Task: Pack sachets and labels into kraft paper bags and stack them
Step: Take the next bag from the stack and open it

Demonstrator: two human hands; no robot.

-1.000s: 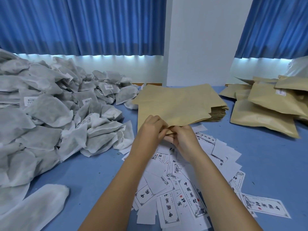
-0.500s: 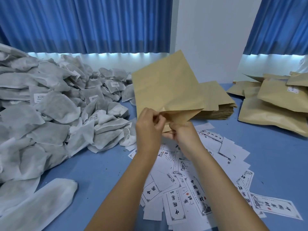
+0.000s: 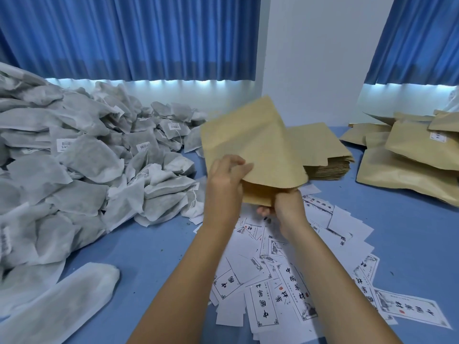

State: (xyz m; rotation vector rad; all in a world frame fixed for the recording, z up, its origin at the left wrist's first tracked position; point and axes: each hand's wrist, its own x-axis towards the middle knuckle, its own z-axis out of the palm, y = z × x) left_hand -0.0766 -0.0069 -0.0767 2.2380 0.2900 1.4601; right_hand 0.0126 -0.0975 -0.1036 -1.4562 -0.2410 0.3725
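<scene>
I hold an empty kraft paper bag (image 3: 250, 142) tilted up above the table, its mouth facing me and spread apart. My left hand (image 3: 224, 184) grips the upper lip of the mouth. My right hand (image 3: 285, 207) pinches the lower lip. Below my hands lie several white printed labels (image 3: 285, 281) scattered on the blue table (image 3: 409, 244). A large heap of grey-white sachets (image 3: 87, 165) fills the left side. A flat stack of empty kraft bags (image 3: 325, 155) lies just behind the held bag.
Filled kraft bags (image 3: 409, 165) are piled at the right. One long white sachet (image 3: 57, 306) lies alone at the near left. Blue curtains (image 3: 129, 36) and a white wall (image 3: 313, 58) close off the far side.
The bag has come off the flat stack and risen above the table. Its mouth, pinched together before, is now pulled apart between my two hands.
</scene>
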